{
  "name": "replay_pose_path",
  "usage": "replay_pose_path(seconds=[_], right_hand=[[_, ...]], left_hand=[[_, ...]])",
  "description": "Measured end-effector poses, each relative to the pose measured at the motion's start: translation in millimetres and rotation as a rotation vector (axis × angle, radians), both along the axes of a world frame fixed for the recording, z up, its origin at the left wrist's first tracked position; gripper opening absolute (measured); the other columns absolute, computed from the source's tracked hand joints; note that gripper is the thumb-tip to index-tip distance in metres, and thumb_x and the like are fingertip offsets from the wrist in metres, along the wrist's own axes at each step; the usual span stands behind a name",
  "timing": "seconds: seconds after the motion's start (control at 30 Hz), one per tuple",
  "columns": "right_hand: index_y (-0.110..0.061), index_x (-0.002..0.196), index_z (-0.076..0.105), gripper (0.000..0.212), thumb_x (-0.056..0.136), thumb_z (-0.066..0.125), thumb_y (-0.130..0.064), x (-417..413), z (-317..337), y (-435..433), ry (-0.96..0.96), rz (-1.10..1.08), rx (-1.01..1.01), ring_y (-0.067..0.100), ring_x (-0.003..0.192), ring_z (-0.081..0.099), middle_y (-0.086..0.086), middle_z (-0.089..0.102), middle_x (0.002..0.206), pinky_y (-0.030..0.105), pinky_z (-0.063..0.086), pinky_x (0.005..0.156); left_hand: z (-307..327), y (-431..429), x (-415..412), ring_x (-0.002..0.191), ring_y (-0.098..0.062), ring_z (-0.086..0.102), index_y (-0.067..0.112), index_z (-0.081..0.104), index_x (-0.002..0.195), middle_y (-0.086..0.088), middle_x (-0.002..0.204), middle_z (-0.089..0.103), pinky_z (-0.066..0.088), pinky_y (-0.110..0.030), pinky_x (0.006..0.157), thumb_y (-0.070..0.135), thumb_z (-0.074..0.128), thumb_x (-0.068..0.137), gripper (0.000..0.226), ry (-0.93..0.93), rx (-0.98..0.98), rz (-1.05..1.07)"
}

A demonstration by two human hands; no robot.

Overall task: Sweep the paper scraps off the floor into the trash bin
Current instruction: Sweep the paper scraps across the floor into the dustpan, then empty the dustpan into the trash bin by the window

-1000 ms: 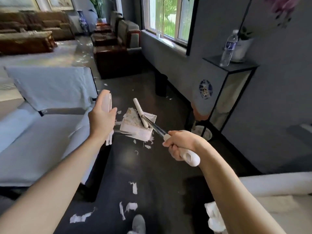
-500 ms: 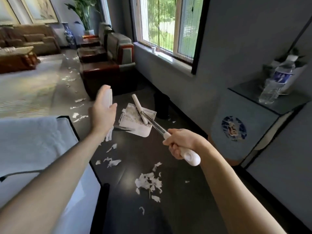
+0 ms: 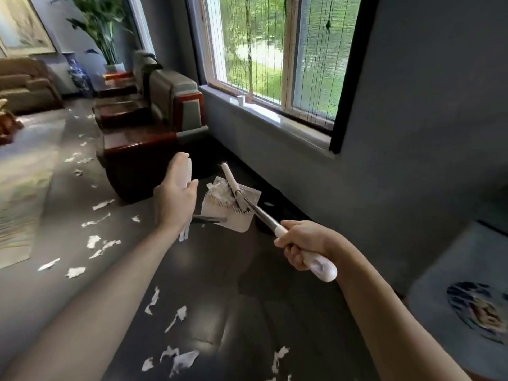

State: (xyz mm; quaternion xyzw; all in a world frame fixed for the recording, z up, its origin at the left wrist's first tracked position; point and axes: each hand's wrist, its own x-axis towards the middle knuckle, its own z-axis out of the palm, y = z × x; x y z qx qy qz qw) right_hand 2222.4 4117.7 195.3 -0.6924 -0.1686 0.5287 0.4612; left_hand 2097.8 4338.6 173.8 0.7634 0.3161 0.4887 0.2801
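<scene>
- Floor [image 3: 247, 312]: dark, glossy, mirror-smooth.
- Broom [image 3: 316, 264]: white glossy plastic grip, shiny metal shaft.
- Dustpan [image 3: 233, 215]: matt white plastic.
- Scraps [image 3: 181, 360], six o'clock: torn paper.
- Armchair [image 3: 143, 149]: polished wood.

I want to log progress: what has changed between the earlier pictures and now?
Mostly the view changed: it swung left along the window wall, so the side table with the water bottle left the picture. The left hand and right hand kept their handles, and the dustpan still carries paper scraps. Other scraps still lie on the floor.
</scene>
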Motion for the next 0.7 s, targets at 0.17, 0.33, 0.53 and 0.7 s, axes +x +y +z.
replay_pose_path(seconds=[0.17,0.33,0.53,0.7], right_hand=[[-0.012,0.124,0.043,0.034,0.094,0.045,0.003,34,-22,120,0.069,-0.114,0.030,0.005,0.033,0.036,-0.001,0.039,0.043,0.014,0.032,0.033],[-0.019,0.132,0.034,0.044,0.095,0.045,0.003,48,-44,229,0.176,-0.273,0.062,0.002,0.034,0.036,-0.003,0.039,0.042,0.013,0.032,0.031],[-0.020,0.145,0.027,0.057,0.095,0.044,0.003,74,-56,316,0.202,-0.388,0.064,0.002,0.033,0.036,-0.005,0.039,0.040,0.013,0.032,0.031],[-0.024,0.142,0.029,0.057,0.096,0.039,0.006,105,-74,379,0.201,-0.494,0.079,0.001,0.032,0.036,-0.006,0.042,0.038,0.012,0.031,0.030]], left_hand=[[-10,143,54,0.102,-0.009,0.056,0.041,0.042,0.129,0.014,0.116,0.055,0.054,-0.022,0.082,0.009,0.062,0.088,0.056,0.071,0.046,-0.133],[-19,266,104,0.096,0.006,0.050,0.041,0.042,0.126,0.019,0.112,0.053,0.028,0.010,0.071,0.003,0.062,0.086,0.058,0.200,0.177,-0.368],[-26,372,168,0.082,0.013,0.054,0.050,0.037,0.118,0.015,0.102,0.059,0.034,0.003,0.071,0.019,0.062,0.087,0.051,0.279,0.251,-0.517],[-57,428,225,0.087,-0.018,0.065,0.032,0.040,0.126,-0.005,0.109,0.067,0.057,-0.036,0.080,0.010,0.065,0.086,0.053,0.384,0.391,-0.644]])
